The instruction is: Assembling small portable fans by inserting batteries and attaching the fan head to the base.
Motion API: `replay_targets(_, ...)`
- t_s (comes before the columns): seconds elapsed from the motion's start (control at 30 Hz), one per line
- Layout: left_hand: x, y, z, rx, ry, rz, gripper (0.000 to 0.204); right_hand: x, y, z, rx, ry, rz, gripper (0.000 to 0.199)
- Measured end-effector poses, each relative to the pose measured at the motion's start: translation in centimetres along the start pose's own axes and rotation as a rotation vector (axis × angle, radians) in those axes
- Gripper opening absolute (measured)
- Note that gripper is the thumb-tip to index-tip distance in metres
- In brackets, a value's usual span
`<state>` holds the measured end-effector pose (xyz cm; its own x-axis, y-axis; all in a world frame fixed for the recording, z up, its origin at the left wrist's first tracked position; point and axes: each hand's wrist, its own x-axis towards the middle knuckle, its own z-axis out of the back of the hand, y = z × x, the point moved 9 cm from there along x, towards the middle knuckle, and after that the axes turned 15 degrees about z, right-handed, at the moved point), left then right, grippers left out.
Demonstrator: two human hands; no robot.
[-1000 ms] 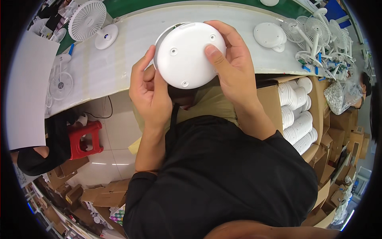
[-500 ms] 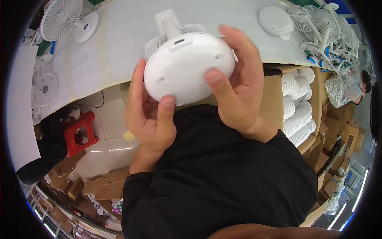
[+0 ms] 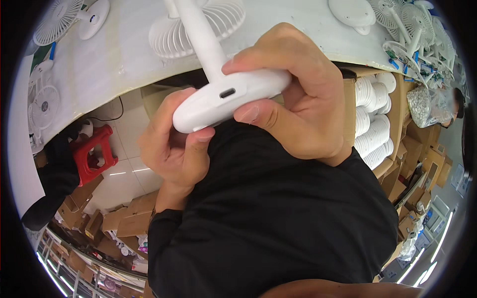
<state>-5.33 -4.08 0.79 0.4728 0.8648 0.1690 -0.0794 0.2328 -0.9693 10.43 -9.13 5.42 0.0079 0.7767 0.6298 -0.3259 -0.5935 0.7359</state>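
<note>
I hold a small white desk fan close to the camera by its round base, edge-on, with a small dark port facing me. Its stem rises to the fan head, which hangs over the white table. My left hand grips the base's left end, thumb on its lower edge. My right hand wraps the right end, fingers over the top and thumb underneath.
Other white fans and a loose base lie on the table, with more fans piled at the right. A cardboard box holds stacked white discs. A red stool and cartons stand on the floor.
I have tipped the fan from showing its flat underside to base edge-on, and brought it nearer the camera. Both hands kept their hold.
</note>
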Motion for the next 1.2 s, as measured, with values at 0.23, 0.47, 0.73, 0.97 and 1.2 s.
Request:
replay_targets(0.23,0.8,-0.9,-0.2,-0.258,0.002,-0.055,0.036,-0.4,0.7,0.5,-0.066,-0.108,0.182,0.031)
replay_targets(0.47,6.1,4.7,-1.4,-1.043,-0.338,0.206,0.033,-0.1,-1.6,-2.2,-0.083,-0.187,0.254,0.029)
replay_targets(0.73,5.1,-1.9,6.5,-0.599,-0.44,-0.322,0.034,1.1,-2.0,-7.2,0.332,0.139,-0.07,0.05)
replay_targets(0.97,2.4,-6.2,3.5,-0.281,-0.274,-0.448,0.03,-0.2,-2.3,-8.6,0.833,0.117,-0.378,0.063)
replay_targets(1.2,0.9,-6.4,2.3,-0.051,-0.295,-0.472,0.038,-2.1,-2.2,-8.8,0.936,0.122,-0.317,0.069)
